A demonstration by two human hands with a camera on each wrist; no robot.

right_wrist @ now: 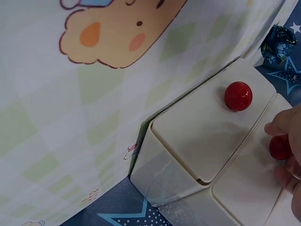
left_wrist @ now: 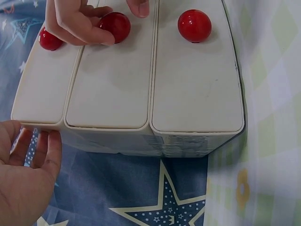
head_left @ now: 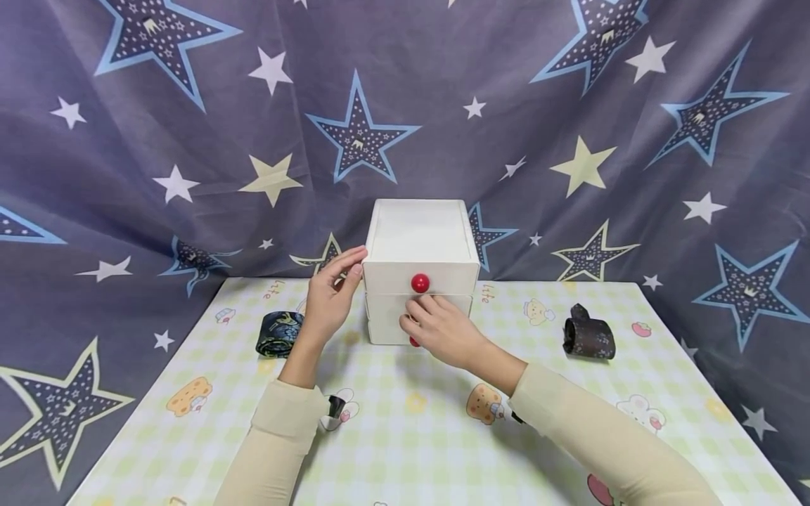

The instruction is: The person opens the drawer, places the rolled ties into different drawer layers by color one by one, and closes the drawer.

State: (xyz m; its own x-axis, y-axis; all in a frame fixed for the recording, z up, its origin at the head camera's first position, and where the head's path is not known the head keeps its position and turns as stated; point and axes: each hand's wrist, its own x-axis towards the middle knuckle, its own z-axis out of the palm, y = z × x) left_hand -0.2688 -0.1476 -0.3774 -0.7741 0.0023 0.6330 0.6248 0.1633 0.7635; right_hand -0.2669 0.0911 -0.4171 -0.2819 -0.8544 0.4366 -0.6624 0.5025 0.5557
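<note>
A white cabinet (head_left: 420, 232) of three stacked drawers, each with a red knob, stands upright. At the middle drawer my right hand (head_left: 439, 329) curls its fingers round the middle red knob (left_wrist: 115, 27); the thumb is on the knob's other side, and how firmly it grips is unclear. The top red knob (head_left: 420, 283) and the bottom red knob (right_wrist: 238, 96) are untouched. With fairly straight fingers, my left hand (head_left: 332, 299) touches the cabinet's left side near the upper front edge. All the drawers look closed.
A rolled blue patterned cloth strip (head_left: 279, 334), perhaps a necktie, lies left of the cabinet. To the right is a rolled dark brown patterned strip (head_left: 588, 334). The checked tablecloth (head_left: 392, 436) covers the table; a starry curtain (head_left: 443, 154) hangs behind.
</note>
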